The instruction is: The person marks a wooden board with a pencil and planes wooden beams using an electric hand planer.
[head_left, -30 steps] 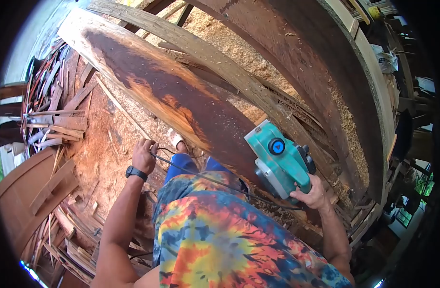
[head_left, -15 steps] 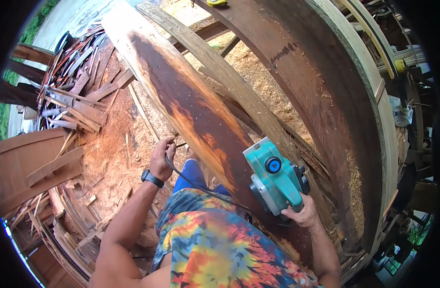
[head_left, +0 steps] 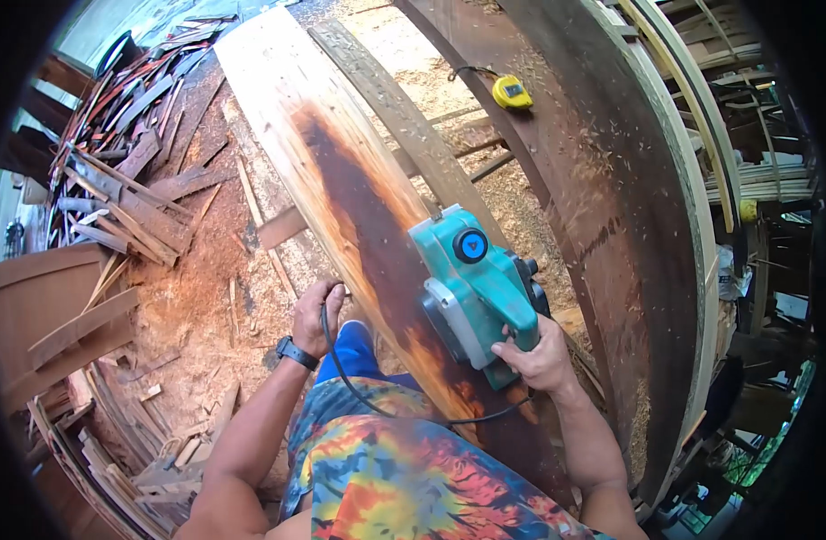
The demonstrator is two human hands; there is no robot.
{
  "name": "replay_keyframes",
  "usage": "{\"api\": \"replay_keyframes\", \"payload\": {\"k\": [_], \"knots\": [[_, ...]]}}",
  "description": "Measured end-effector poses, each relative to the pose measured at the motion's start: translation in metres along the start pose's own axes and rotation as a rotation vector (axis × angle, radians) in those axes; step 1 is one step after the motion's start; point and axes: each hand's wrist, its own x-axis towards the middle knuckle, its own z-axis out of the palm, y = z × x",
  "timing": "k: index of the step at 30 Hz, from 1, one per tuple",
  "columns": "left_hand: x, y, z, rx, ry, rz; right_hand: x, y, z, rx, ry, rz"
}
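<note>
My right hand (head_left: 537, 356) is wrapped round the rear handle of a teal electric planer (head_left: 480, 292). The planer rests on a long wooden plank (head_left: 359, 211), dark reddish-brown along its middle with pale, yellowish edges. Left of the plank, my left hand (head_left: 318, 315) is closed round the black power cord (head_left: 336, 360). From there the cord loops down across my tie-dye shirt and back up toward the planer. The planer's underside is hidden against the wood.
A yellow tape measure (head_left: 512, 92) lies on a wide dark board (head_left: 584, 180) to the right. Between them and my plank runs a narrower board (head_left: 404, 108). Scrap wood (head_left: 125, 198) is heaped at the left, and sawdust (head_left: 201, 288) covers the ground.
The planer and my right hand have moved forward along the plank, up and left in view. The view has shifted forward, bringing the tape measure fully in. My left hand still grips the cord.
</note>
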Motion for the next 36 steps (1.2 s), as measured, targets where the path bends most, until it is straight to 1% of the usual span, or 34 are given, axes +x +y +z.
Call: {"api": "replay_keyframes", "payload": {"k": [2, 3, 6, 7, 9, 10, 13, 14, 15, 16, 18, 19, 20, 22, 25, 28, 29, 32, 33, 34, 35, 36], "knots": [[0.029, 0.002, -0.013, -0.029, -0.022, -0.041, 0.049, -0.036, 0.016, 0.029, 0.011, 0.057], [0.043, 0.006, -0.018, 0.017, -0.011, -0.074, 0.074, -0.048, 0.022, -0.001, -0.006, 0.058], [0.072, 0.006, -0.039, 0.176, -0.261, -0.034, 0.146, -0.095, 0.047, 0.004, -0.022, -0.049], [0.075, 0.000, -0.040, 0.085, -0.297, -0.055, 0.168, -0.115, 0.055, 0.026, -0.036, -0.018], [0.079, 0.005, -0.043, -0.109, -0.334, -0.065, 0.217, -0.142, 0.071, 0.037, -0.038, -0.050], [0.081, 0.002, -0.045, -0.012, -0.398, -0.093, 0.239, -0.160, 0.080, 0.064, -0.044, -0.049], [0.087, 0.006, -0.050, 0.015, -0.437, -0.073, 0.314, -0.199, 0.104, 0.114, -0.089, -0.111], [0.089, 0.012, -0.054, 0.012, -0.441, -0.062, 0.336, -0.214, 0.112, 0.079, -0.087, -0.143], [0.087, 0.006, -0.050, -0.074, -0.415, -0.015, 0.356, -0.231, 0.120, 0.096, -0.100, -0.140], [0.088, 0.005, -0.051, -0.025, -0.495, -0.083, 0.375, -0.247, 0.127, 0.113, -0.113, -0.137], [0.083, -0.005, -0.042, -0.099, -0.444, -0.030, 0.421, -0.273, 0.143, 0.089, -0.118, -0.185], [0.084, -0.005, -0.043, -0.070, -0.573, -0.181, 0.442, -0.286, 0.150, 0.081, -0.128, -0.230], [0.085, 0.003, -0.046, -0.133, -0.533, -0.184, 0.462, -0.298, 0.157, 0.073, -0.137, -0.274], [0.081, -0.002, -0.041, -0.124, -0.429, -0.072, 0.499, -0.324, 0.171, 0.045, -0.120, -0.302], [0.079, -0.002, -0.035, -0.133, -0.332, -0.057, 0.548, -0.356, 0.193, -0.002, -0.082, -0.354], [0.077, 0.018, -0.044, 0.037, -0.405, -0.231, 0.576, -0.370, 0.205, -0.003, -0.036, -0.383], [0.071, 0.020, -0.044, 0.161, -0.326, -0.135, 0.575, -0.367, 0.203, 0.057, -0.094, -0.387], [0.040, 0.009, -0.043, 0.181, -0.032, -0.042, 0.552, -0.345, 0.191, 0.219, -0.186, -0.315], [0.020, -0.027, -0.041, 0.121, 0.079, -0.015, 0.530, -0.336, 0.184, 0.173, -0.179, -0.280], [0.009, -0.023, -0.052, 0.039, 0.138, -0.157, 0.508, -0.320, 0.175, 0.167, -0.183, -0.257], [-0.004, -0.038, -0.059, -0.056, 0.210, -0.256, 0.485, -0.305, 0.165, 0.162, -0.185, -0.238], [-0.017, -0.055, -0.066, -0.098, 0.307, -0.217, 0.458, -0.290, 0.155, 0.157, -0.187, -0.222]]}}
